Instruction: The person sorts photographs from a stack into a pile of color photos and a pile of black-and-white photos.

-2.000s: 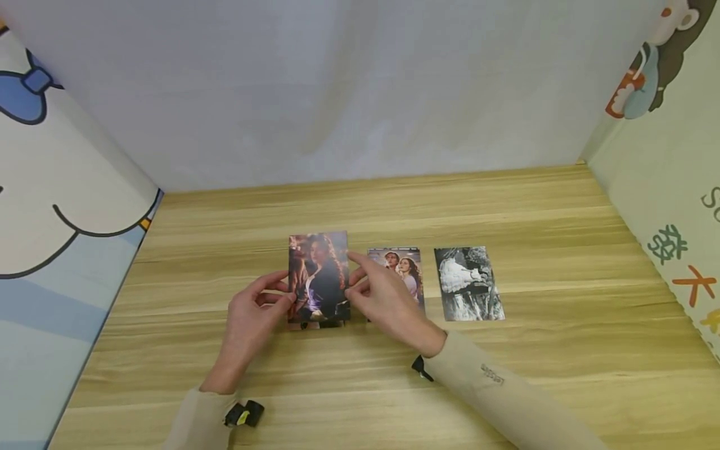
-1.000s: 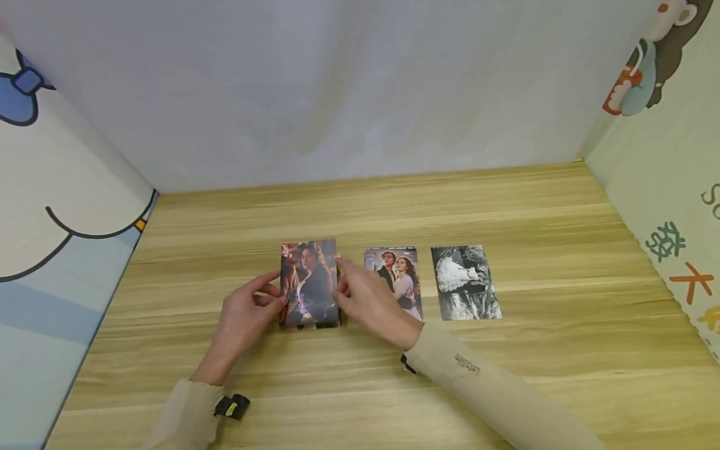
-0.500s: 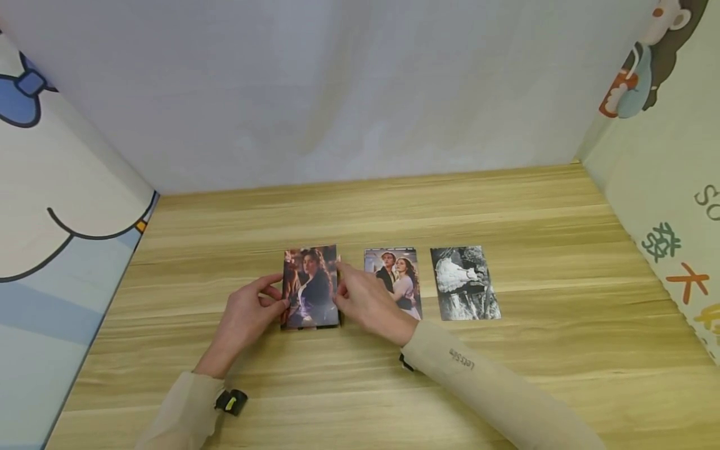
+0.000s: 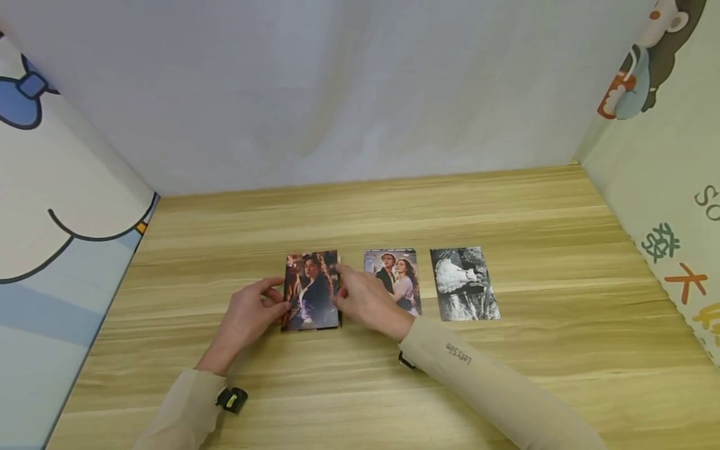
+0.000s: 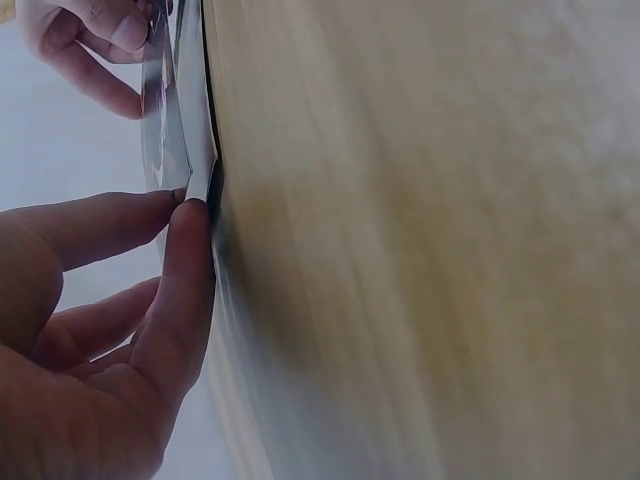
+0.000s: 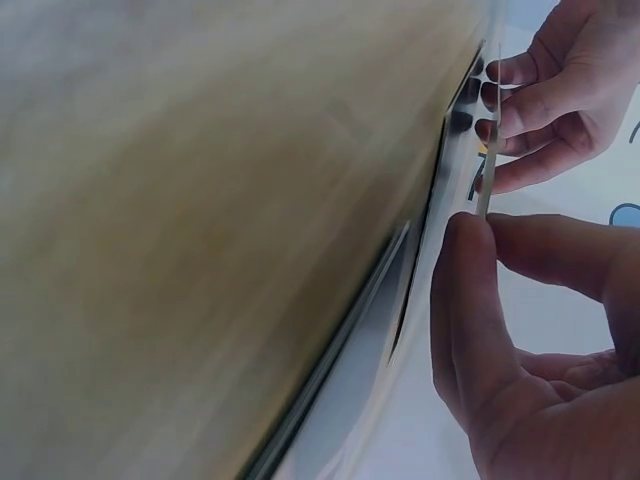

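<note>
A colour photo of a dark-haired woman (image 4: 311,289) lies nearly flat on the wooden table (image 4: 394,387), left of the other two prints. My left hand (image 4: 277,301) pinches its left edge between thumb and fingers. My right hand (image 4: 340,292) pinches its right edge. In the left wrist view the photo (image 5: 186,130) shows edge-on, slightly off the wood, with my left hand (image 5: 185,215) on its rim. The right wrist view shows the same photo edge (image 6: 487,150) between my right hand (image 6: 468,250) and the left hand's fingers (image 6: 520,95). A dark strip shows under its near side.
A colour photo of a couple (image 4: 397,275) lies just right of my right hand, partly covered by it. A black-and-white photo (image 4: 464,283) lies further right. Cartoon-printed panels (image 4: 62,206) wall the table on the left and right, and a white sheet hangs behind.
The woman's photo has been lowered from a raised tilt to almost flat on the table. Both hands came down with it and shifted slightly left.
</note>
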A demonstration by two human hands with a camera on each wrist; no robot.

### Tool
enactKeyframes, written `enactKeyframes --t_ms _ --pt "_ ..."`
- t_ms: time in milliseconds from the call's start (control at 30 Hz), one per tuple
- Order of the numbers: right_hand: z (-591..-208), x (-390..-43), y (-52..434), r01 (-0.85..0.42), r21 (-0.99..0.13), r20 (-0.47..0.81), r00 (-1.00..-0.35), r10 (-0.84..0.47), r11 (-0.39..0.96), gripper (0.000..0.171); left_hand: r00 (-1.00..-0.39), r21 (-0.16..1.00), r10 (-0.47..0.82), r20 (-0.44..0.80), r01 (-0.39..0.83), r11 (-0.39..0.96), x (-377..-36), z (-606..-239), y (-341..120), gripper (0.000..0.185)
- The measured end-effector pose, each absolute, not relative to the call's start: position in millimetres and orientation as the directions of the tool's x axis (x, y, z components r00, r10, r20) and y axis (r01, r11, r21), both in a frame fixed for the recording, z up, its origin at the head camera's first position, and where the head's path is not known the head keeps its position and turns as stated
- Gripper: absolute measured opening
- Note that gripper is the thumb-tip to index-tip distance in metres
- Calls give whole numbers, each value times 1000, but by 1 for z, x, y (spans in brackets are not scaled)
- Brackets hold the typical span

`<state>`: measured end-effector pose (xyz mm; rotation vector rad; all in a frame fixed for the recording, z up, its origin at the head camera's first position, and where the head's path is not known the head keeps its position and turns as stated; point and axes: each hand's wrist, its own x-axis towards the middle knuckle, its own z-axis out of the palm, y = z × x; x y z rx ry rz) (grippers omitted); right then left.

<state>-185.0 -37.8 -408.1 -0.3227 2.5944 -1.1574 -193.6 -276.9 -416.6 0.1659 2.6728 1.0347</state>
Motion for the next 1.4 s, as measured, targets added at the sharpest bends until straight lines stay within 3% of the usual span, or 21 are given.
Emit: enactKeyframes --t_ms 967,1233,1400 --pt "-412 -192 -36 -106 -686 -199 -925 -325 720 62 -956 605 208 -205 43 795 -197 -419 -269 50" --pt "-406 -188 -28 -20 -750 -242 -922 -303 661 64 -963 579 187 -194 42 814 -194 -416 -269 51" --pt "-405 -184 -21 -28 -810 -209 -920 -332 586 63 -980 629 157 -123 45 776 -188 -414 -268 47"
